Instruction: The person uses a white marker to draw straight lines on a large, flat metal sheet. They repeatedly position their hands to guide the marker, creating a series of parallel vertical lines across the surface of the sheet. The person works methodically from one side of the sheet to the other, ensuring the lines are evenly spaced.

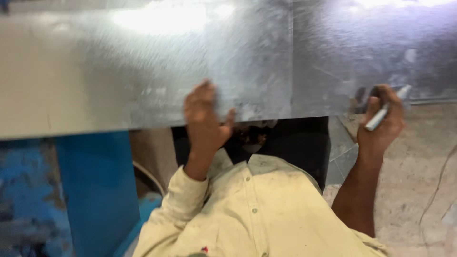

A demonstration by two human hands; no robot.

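Centre frame: left hand lies flat, fingers open, on the near edge of a large shiny grey galvanised metal sheet filling the upper frame. At right, right hand is closed round a slim white marker pen at the sheet's edge, w/ blue metal stand lower left.

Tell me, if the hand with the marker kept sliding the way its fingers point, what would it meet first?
The right hand, holding a silver marker, points up and away across the galvanised metal sheet. Nothing seems to lie in that line; it would likely just travel over more bare sheet, though glare hides the far edge.
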